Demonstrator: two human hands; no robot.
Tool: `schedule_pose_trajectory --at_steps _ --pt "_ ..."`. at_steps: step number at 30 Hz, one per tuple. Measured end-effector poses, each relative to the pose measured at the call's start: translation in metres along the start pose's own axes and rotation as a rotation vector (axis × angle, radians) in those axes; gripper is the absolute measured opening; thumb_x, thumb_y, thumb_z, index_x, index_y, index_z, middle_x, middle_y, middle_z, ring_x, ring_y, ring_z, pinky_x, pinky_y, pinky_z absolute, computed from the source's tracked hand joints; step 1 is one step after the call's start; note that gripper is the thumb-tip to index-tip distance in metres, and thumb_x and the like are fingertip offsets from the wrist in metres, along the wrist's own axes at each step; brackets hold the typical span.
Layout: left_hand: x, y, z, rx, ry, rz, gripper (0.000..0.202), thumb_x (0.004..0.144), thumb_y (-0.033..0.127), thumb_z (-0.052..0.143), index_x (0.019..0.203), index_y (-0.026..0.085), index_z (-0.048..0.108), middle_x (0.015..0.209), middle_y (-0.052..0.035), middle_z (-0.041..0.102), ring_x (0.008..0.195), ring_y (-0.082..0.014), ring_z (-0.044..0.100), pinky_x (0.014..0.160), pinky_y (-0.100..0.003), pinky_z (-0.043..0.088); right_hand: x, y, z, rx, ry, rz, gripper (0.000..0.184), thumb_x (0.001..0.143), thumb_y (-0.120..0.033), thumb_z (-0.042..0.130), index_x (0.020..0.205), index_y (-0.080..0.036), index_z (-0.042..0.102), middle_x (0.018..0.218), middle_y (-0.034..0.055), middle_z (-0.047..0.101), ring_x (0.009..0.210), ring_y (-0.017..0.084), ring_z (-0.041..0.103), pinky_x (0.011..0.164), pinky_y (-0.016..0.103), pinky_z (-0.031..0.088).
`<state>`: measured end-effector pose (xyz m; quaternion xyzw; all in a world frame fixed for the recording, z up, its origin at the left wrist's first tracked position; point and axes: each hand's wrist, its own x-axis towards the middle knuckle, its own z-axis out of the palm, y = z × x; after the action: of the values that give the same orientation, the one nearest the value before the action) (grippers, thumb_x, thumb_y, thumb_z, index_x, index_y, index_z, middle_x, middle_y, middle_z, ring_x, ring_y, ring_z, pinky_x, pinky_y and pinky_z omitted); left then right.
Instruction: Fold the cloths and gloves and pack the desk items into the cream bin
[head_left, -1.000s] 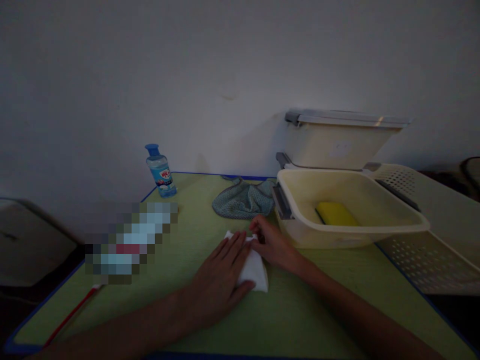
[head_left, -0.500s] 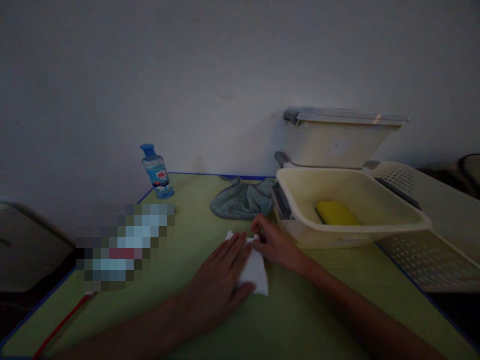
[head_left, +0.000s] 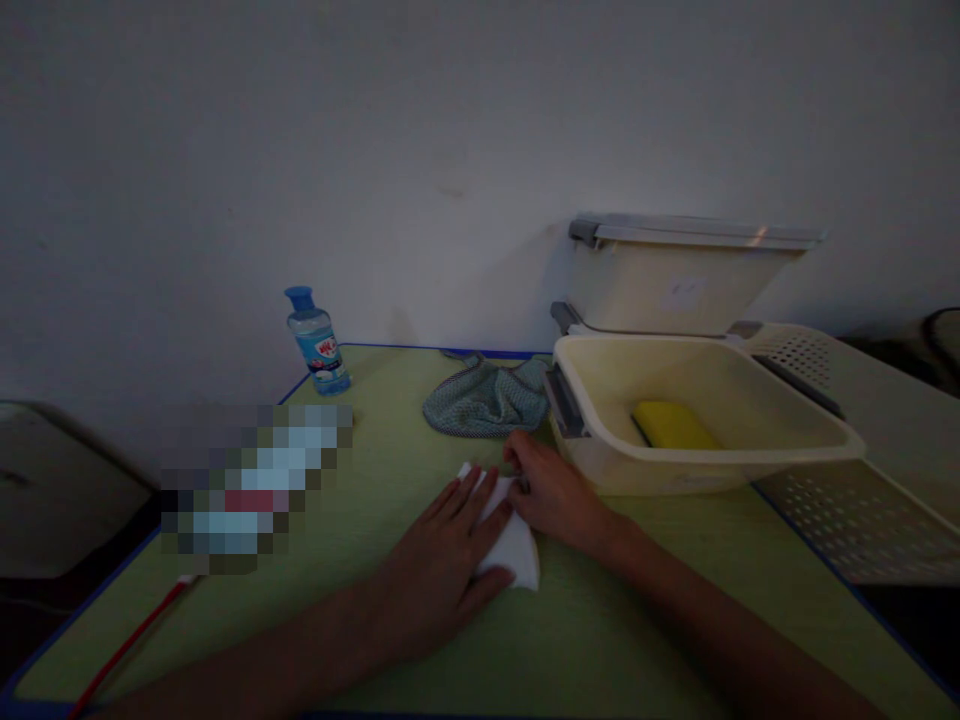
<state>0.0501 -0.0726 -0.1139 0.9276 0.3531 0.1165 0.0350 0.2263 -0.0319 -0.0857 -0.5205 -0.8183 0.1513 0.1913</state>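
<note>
Fingers of the left hand (head_left: 442,560) are lying flat and spread, released rather than clenched, pressing down on the near-left part of a folded white cloth (head_left: 517,545). The cloth is resting on the green tabletop (head_left: 337,590), just in front of the person, with its long axis running on a slant from the far left to the near right. Only its far corner and its near-right end are showing past the left palm.

The right hand (head_left: 559,495) is sitting at the cloth's far-right edge, touching it, with its fingers curled downward. In this dim light I cannot tell whether they are pinching the fabric or only bearing on it. Both hands are meeting over the cloth. The left is covering most of it from the near side, and the right is coming at it from the side of the cream plastic tub (head_left: 592,450).

That tub is standing just beside the right hand, holding a yellow sponge (head_left: 671,425). A crumpled teal cloth (head_left: 487,400) is lying beyond the hands, apart from the white one, and a small blue-capped bottle (head_left: 319,340) is standing well off to the far left.
</note>
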Motion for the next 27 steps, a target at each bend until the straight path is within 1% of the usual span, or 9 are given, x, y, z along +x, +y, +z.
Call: schedule_pose_trajectory --at_steps 4,6,10,14,18,21,25,27 --pt "0.000 0.000 -0.001 -0.006 -0.011 0.007 0.058 0.089 0.046 0.036 0.138 0.017 0.024 0.146 -0.0136 0.019 0.135 -0.0273 0.011 0.108 -0.045 0.021 0.000 0.004 0.003 -0.047 0.035 -0.056 0.026 0.066 -0.003 0.040 0.086 -0.018 0.040 0.088 0.0045 0.048 0.079 0.016 0.048 0.071 0.029 0.040" --pt "0.000 0.000 -0.002 -0.005 -0.020 0.006 0.058 0.089 0.046 0.035 0.138 0.016 0.024 0.146 -0.0137 0.019 0.135 -0.0271 0.011 0.108 -0.045 0.020 0.001 0.004 0.003 -0.085 0.056 -0.070 0.027 0.067 -0.002 0.039 0.087 -0.018 0.041 0.091 0.0057 0.048 0.084 0.017 0.048 0.073 0.030 0.040" --pt "0.000 0.001 -0.004 -0.017 -0.038 0.003 0.058 0.089 0.046 0.035 0.137 0.015 0.025 0.145 -0.0148 0.021 0.134 -0.0276 0.012 0.108 -0.045 0.020 0.001 0.001 0.003 -0.140 0.048 -0.081 0.026 0.068 0.001 0.038 0.086 -0.017 0.044 0.089 0.0056 0.049 0.083 0.017 0.049 0.070 0.029 0.041" --pt "0.000 0.003 -0.006 -0.036 -0.050 -0.017 0.062 0.086 0.046 0.042 0.135 0.010 0.028 0.144 -0.0172 0.021 0.134 -0.0292 0.012 0.108 -0.046 0.020 0.001 -0.002 0.003 -0.194 0.037 -0.133 0.023 0.073 0.002 0.037 0.084 -0.016 0.047 0.087 0.0058 0.051 0.080 0.016 0.050 0.068 0.027 0.041" --pt "0.003 0.000 -0.008 -0.029 -0.097 -0.006 0.074 0.082 0.047 0.048 0.137 0.005 0.022 0.145 -0.0200 0.017 0.134 -0.0303 0.009 0.108 -0.045 0.020 0.000 -0.002 0.002 -0.257 -0.012 -0.223 0.019 0.079 -0.001 0.039 0.081 -0.015 0.050 0.085 0.0064 0.053 0.077 0.017 0.051 0.064 0.027 0.040" --pt "0.007 -0.005 -0.009 -0.024 -0.123 0.027 0.076 0.082 0.050 0.047 0.137 0.004 0.021 0.144 -0.0210 0.017 0.134 -0.0306 0.009 0.108 -0.045 0.021 0.000 -0.001 0.000 -0.292 -0.046 -0.295 0.019 0.081 -0.002 0.039 0.083 -0.014 0.053 0.087 0.0080 0.056 0.081 0.018 0.052 0.068 0.029 0.041" --pt "0.010 -0.011 -0.007 -0.031 -0.075 0.042 0.075 0.081 0.049 0.048 0.136 0.004 0.023 0.143 -0.0208 0.022 0.134 -0.0299 0.012 0.108 -0.045 0.021 -0.001 -0.001 -0.007 -0.361 -0.089 -0.303 0.019 0.080 -0.003 0.041 0.087 -0.013 0.056 0.089 0.0096 0.057 0.082 0.019 0.053 0.070 0.031 0.042" --pt "0.010 -0.012 -0.006 -0.057 -0.041 0.047 0.072 0.081 0.047 0.049 0.135 0.006 0.025 0.143 -0.0199 0.024 0.134 -0.0286 0.014 0.108 -0.045 0.021 -0.004 -0.004 -0.013 -0.375 -0.105 -0.337 0.019 0.079 -0.004 0.042 0.086 -0.013 0.057 0.087 0.0096 0.058 0.082 0.020 0.053 0.071 0.032 0.042"
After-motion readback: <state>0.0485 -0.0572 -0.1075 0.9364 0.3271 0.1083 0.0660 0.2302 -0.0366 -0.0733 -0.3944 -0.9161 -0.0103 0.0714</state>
